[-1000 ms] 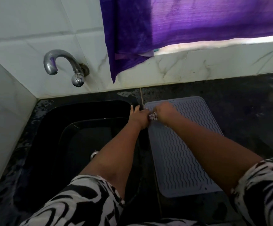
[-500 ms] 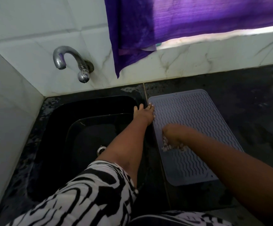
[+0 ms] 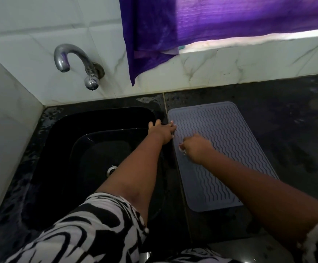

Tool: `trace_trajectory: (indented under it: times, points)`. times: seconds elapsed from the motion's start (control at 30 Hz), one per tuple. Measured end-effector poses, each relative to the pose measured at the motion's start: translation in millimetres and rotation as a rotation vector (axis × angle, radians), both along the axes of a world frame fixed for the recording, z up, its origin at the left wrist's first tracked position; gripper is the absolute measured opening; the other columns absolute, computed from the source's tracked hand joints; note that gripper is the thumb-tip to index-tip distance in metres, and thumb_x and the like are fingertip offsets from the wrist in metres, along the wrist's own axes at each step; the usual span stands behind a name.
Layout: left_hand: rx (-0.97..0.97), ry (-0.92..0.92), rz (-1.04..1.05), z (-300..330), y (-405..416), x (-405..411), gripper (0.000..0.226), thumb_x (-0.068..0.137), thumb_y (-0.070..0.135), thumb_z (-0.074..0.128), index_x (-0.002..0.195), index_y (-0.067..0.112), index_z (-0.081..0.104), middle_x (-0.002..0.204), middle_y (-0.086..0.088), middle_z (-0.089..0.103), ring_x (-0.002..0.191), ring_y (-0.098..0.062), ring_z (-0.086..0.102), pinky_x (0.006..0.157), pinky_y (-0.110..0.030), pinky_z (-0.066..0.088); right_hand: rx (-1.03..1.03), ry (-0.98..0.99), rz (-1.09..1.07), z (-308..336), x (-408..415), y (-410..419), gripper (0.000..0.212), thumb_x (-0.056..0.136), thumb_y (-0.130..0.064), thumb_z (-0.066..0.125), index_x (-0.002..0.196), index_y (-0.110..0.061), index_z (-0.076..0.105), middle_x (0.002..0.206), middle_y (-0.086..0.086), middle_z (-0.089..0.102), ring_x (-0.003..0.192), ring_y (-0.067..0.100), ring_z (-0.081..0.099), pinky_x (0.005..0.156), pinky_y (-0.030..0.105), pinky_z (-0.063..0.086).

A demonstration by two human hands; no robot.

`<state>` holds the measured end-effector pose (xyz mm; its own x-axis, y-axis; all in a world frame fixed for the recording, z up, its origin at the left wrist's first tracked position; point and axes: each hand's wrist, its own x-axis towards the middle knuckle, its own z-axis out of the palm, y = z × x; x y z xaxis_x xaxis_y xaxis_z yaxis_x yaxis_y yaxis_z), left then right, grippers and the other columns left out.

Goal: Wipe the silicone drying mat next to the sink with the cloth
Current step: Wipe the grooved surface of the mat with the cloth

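A grey silicone drying mat lies on the dark table, its long left edge just beside the black sink; open table spreads toward 3 o'clock. The left hand rests flat-fingered on the mat's left edge. The right hand grips a mostly hidden cloth, now farther up the mat, toward 12 o'clock, than half a second ago.

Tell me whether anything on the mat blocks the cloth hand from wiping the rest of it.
Nothing visible does. The right hand holds the cloth on the mat, whose ribbed surface shows bare. The left hand touches only the mat's left edge.
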<state>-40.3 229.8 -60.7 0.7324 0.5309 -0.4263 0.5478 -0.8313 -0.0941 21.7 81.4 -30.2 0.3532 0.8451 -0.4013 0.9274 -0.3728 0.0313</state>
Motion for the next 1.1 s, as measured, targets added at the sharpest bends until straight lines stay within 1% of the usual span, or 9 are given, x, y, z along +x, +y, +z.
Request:
trace_trajectory:
  times: [0.13, 0.3, 0.37, 0.43, 0.53, 0.6, 0.7, 0.83, 1.1]
  points:
    - [0.005, 0.008, 0.017, -1, -2, 0, 0.054, 0.101, 0.044, 0.034, 0.151, 0.039, 0.013, 0.162, 0.015, 0.005, 0.14, -0.03, 0.015, 0.108, -0.051, 0.018, -0.11, 0.006, 0.116, 7, -24, -28, 0.033, 0.097, -0.025, 0.05, 0.125, -0.01, 0.058, 0.132, 0.008, 0.055, 0.124, 0.026, 0.047, 0.099, 0.042, 0.046]
    - [0.016, 0.04, 0.053, 5, -20, 1, 0.057, 0.103, 0.038, 0.031, 0.154, 0.03, 0.006, 0.163, 0.007, 0.002, 0.148, -0.032, 0.001, 0.115, -0.056, 0.006, -0.202, 0.204, -0.017, 21, -33, -49, 0.034, 0.093, -0.023, 0.058, 0.124, -0.008, 0.059, 0.127, 0.01, 0.059, 0.115, 0.025, 0.057, 0.092, 0.032, 0.047]
    - [-0.025, -0.04, 0.076, 5, -33, -3, 0.056, 0.102, 0.036, 0.033, 0.153, 0.024, 0.014, 0.163, 0.002, 0.01, 0.148, -0.031, 0.002, 0.116, -0.055, 0.004, -0.311, 0.311, -0.047, 31, -26, -49, 0.03, 0.09, -0.02, 0.065, 0.118, -0.008, 0.063, 0.114, 0.007, 0.065, 0.095, 0.022, 0.066, 0.079, 0.03, 0.051]
    - [-0.049, -0.218, 0.119, 4, -47, -14, 0.044, 0.099, 0.031, 0.037, 0.142, 0.022, 0.039, 0.155, -0.003, 0.032, 0.143, -0.031, 0.016, 0.113, -0.052, 0.014, -0.212, 0.428, -0.167, 34, -11, -33, 0.023, 0.085, -0.018, 0.071, 0.107, -0.01, 0.071, 0.099, 0.01, 0.071, 0.071, 0.021, 0.07, 0.07, 0.034, 0.058]
    - [-0.009, -0.463, 0.243, 5, -62, -37, 0.028, 0.094, 0.024, 0.041, 0.114, 0.025, 0.061, 0.125, -0.002, 0.06, 0.119, -0.027, 0.038, 0.094, -0.041, 0.029, 0.055, 0.327, -0.258, 30, 0, -2, 0.026, 0.086, -0.023, 0.067, 0.108, -0.01, 0.071, 0.099, 0.011, 0.068, 0.084, 0.027, 0.066, 0.086, 0.035, 0.054]
    - [-0.009, -0.468, 0.227, 3, -69, -47, 0.033, 0.093, 0.019, 0.043, 0.117, 0.029, 0.063, 0.121, 0.0, 0.063, 0.114, -0.025, 0.04, 0.092, -0.039, 0.03, 0.072, 0.196, -0.199, 17, -12, -1, 0.03, 0.09, -0.029, 0.057, 0.113, -0.012, 0.067, 0.115, 0.013, 0.063, 0.105, 0.031, 0.06, 0.097, 0.042, 0.047]
    - [-0.095, -0.361, 0.188, 2, -79, -56, 0.038, 0.095, 0.02, 0.039, 0.126, 0.032, 0.059, 0.138, 0.0, 0.052, 0.125, -0.027, 0.033, 0.103, -0.041, 0.026, 0.05, 0.074, -0.085, -5, -30, -22, 0.032, 0.095, -0.025, 0.051, 0.124, -0.015, 0.059, 0.13, 0.009, 0.055, 0.126, 0.029, 0.044, 0.099, 0.05, 0.041]
    - [0.04, -0.152, 0.029, 2, -89, -59, 0.049, 0.1, 0.024, 0.032, 0.149, 0.031, 0.031, 0.158, 0.005, 0.027, 0.145, -0.031, 0.012, 0.117, -0.051, 0.009, 0.042, 0.167, -0.092, -2, -27, -50, 0.026, 0.092, -0.019, 0.056, 0.114, -0.011, 0.068, 0.122, 0.011, 0.065, 0.112, 0.027, 0.06, 0.097, 0.035, 0.05]
    - [0.076, 0.04, 0.017, 11, -92, -58, 0.071, 0.095, 0.01, 0.042, 0.154, 0.032, 0.008, 0.162, 0.009, 0.01, 0.149, -0.03, -0.001, 0.119, -0.054, -0.002, -0.039, 0.184, 0.025, 1, -55, -103, 0.034, 0.09, -0.019, 0.06, 0.124, -0.015, 0.065, 0.129, 0.009, 0.062, 0.115, 0.025, 0.059, 0.097, 0.033, 0.05]
